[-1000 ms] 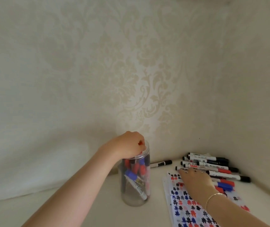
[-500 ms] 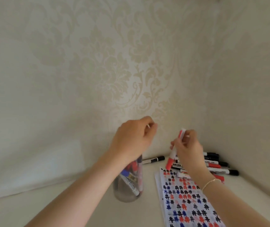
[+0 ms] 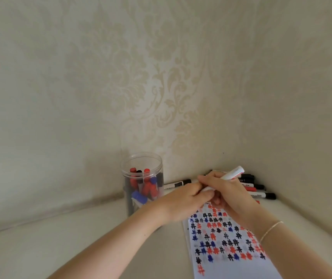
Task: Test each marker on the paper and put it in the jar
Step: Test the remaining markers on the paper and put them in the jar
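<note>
Fingers of both hands curled round white marker (image 3: pixel 232 174) (tip hidden), left hand (image 3: pixel 185 200), right hand (image 3: pixel 227 190).

A home, by the look of it: cream damask wallpaper (image 3: pixel 161 93) covers both walls of a corner, and a pale desk (image 3: pixel 40 248) is pushed into it. On the desk stand a clear jar (image 3: pixel 142 178), loose markers (image 3: pixel 259 195) and a paper (image 3: pixel 225 248) of scribbled marks.

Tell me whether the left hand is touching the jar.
Apart. The head view shows the left hand out to the right of the jar, at the marker the right hand holds over the paper; the jar's rim stands free.
</note>
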{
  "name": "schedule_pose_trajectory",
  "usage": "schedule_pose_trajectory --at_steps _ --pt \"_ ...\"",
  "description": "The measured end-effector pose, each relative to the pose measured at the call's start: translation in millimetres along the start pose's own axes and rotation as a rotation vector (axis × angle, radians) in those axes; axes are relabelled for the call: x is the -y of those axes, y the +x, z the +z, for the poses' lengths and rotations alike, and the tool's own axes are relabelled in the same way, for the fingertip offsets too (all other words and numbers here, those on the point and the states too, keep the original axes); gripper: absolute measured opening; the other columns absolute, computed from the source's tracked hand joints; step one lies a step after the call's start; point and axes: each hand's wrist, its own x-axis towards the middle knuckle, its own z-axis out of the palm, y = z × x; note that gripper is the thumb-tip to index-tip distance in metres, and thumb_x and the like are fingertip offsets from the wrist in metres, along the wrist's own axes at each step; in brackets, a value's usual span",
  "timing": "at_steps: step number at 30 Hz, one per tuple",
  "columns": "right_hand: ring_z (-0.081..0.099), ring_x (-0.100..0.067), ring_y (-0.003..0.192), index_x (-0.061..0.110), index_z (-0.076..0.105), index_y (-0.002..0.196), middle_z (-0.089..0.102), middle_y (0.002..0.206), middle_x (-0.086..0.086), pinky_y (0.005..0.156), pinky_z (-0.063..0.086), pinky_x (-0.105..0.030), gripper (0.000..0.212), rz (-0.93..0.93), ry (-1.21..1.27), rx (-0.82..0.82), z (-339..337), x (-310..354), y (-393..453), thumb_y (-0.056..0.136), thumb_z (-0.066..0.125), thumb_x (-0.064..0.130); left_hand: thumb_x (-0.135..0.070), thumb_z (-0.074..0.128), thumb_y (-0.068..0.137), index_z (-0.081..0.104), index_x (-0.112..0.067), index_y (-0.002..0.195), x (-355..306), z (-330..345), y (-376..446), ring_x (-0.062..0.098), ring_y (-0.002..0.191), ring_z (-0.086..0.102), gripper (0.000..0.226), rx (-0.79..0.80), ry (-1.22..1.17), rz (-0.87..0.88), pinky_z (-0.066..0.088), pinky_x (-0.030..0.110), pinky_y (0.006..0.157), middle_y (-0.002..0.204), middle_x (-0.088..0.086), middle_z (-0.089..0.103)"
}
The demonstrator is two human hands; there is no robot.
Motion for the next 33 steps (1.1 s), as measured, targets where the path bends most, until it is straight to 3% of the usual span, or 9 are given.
schedule_pose_trajectory --at_steps 3,9,14,18,19,22,25,28,33 --pt "0.042 -0.015 0.042 0.001 0.057 0.068 0.048 0.055 -0.009 0.039 0.037 -0.023 0.023 0.007 -0.008 0.022 -2.6 -5.6 -5.6 0.089 0.061 0.01 -0.027 0.037 0.103 0.056 -0.016 0.1 2.0 7.5 -1.0 -0.007 0.048 0.044 0.022 0.023 -0.143 0.0 0.033 0.006 0.048 0.066 -0.02 0.057" --pt "0.047 -0.019 0.043 -0.003 0.06 0.073 0.051 0.06 -0.016 0.041 0.044 -0.025 0.02 0.067 0.062 0.096 -8.8 -14.3 -20.6 0.088 0.059 0.01 -0.023 0.043 0.101 0.055 -0.012 0.089 13.2 22.9 -7.3 0.0 0.036 0.025 0.02 0.106 -0.417 -0.007 0.019 0.013 0.035 0.047 -0.012 0.049" --pt "0.053 -0.019 0.053 0.001 0.058 0.073 0.058 0.063 -0.011 0.05 0.05 -0.026 0.026 0.082 0.212 -0.008 -21.5 -11.8 -31.1 0.089 0.057 0.021 -0.067 0.041 0.083 0.048 -0.024 0.103 33.4 18.6 -11.3 0.004 0.039 0.026 0.048 0.03 -0.19 -0.104 0.025 0.018 0.043 0.052 -0.009 0.036" --pt "0.07 -0.028 0.077 0.003 0.063 0.087 0.069 0.082 -0.016 0.07 0.058 -0.035 0.027 0.12 0.302 -0.166 -34.7 -19.2 -37.7 0.095 0.053 0.027 -0.063 0.033 0.089 0.049 -0.024 0.103 52.1 21.4 -6.9 -0.005 0.043 0.039 0.045 -0.264 0.054 -0.116 0.044 0.039 0.079 0.055 -0.012 0.042" --pt "0.07 -0.031 0.086 0.002 0.063 0.093 0.07 0.089 -0.018 0.077 0.057 -0.04 0.024 0.139 0.296 -0.16 -33.7 -23.7 -40.3 0.094 0.054 0.024 -0.059 0.036 0.092 0.05 -0.023 0.102 55.6 27.1 -4.3 -0.003 0.043 0.038 0.039 -0.28 0.09 -0.106 0.045 0.038 0.08 0.052 -0.011 0.042" --pt "0.069 -0.034 0.098 0.003 0.062 0.103 0.07 0.101 -0.019 0.087 0.054 -0.044 0.019 0.182 0.28 -0.145 -25.3 -38.1 -47.6 0.086 0.062 0.011 -0.044 0.041 0.098 0.046 -0.023 0.098 64.9 47.8 5.8 0.002 0.041 0.038 0.022 -0.24 0.173 -0.073 0.037 0.025 0.052 0.052 -0.008 0.043" --pt "0.066 -0.024 0.076 0.003 0.06 0.091 0.066 0.083 -0.014 0.071 0.056 -0.032 0.012 0.188 0.062 -0.17 -14.8 -52.9 -51.8 0.082 0.068 0.002 -0.037 0.038 0.1 0.043 -0.022 0.099 75.5 58.6 9.8 0.012 0.054 0.054 0.016 -0.21 0.402 -0.048 0.047 0.032 0.053 0.065 -0.006 0.056" --pt "0.05 -0.018 0.05 0.002 0.056 0.073 0.057 0.062 -0.011 0.048 0.042 -0.026 0.019 0.173 -0.135 -0.274 -5.5 -68.7 -53.4 0.082 0.071 0.011 -0.036 0.039 0.099 0.041 -0.022 0.094 89.0 62.9 6.1 0.019 0.064 0.059 0.015 -0.212 0.55 -0.034 0.05 0.036 0.06 0.073 -0.003 0.06" --pt "0.052 -0.021 0.039 -0.013 0.053 0.073 0.062 0.054 -0.017 0.041 0.045 -0.029 0.015 0.093 -0.207 -0.312 5.7 -79.6 -57.3 0.084 0.06 -0.004 -0.036 0.04 0.097 0.047 -0.021 0.099 95.0 63.7 3.7 0.022 0.071 0.06 0.016 -0.214 0.597 0.026 0.048 0.036 0.064 0.078 -0.003 0.064"
